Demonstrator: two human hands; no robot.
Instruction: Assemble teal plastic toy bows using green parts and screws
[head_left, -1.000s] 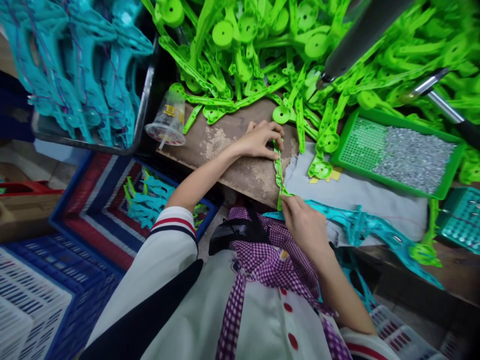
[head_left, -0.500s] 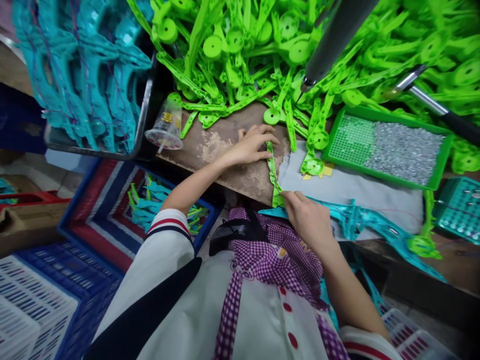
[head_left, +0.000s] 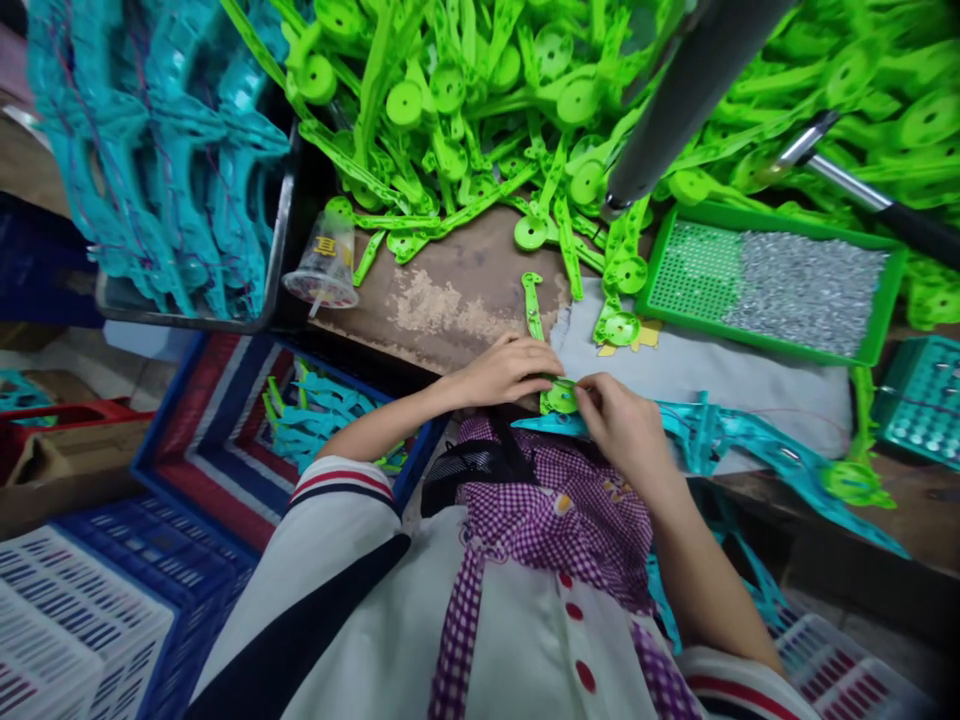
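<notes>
Both hands (head_left: 570,395) pinch green arm's (head_left: 534,305) disc end; fingers hide disc.

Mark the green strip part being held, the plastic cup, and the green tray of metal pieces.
green strip part (head_left: 534,305), head view, on its bare upper shank.
plastic cup (head_left: 324,268), head view, on its side wall.
green tray (head_left: 654,268), head view, on its left rim.

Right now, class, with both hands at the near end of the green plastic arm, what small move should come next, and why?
Probably press the disc end together: the left hand and right hand both pinch the green plastic arm at its round end, at the wooden bench edge, while its far end lies free.
</notes>
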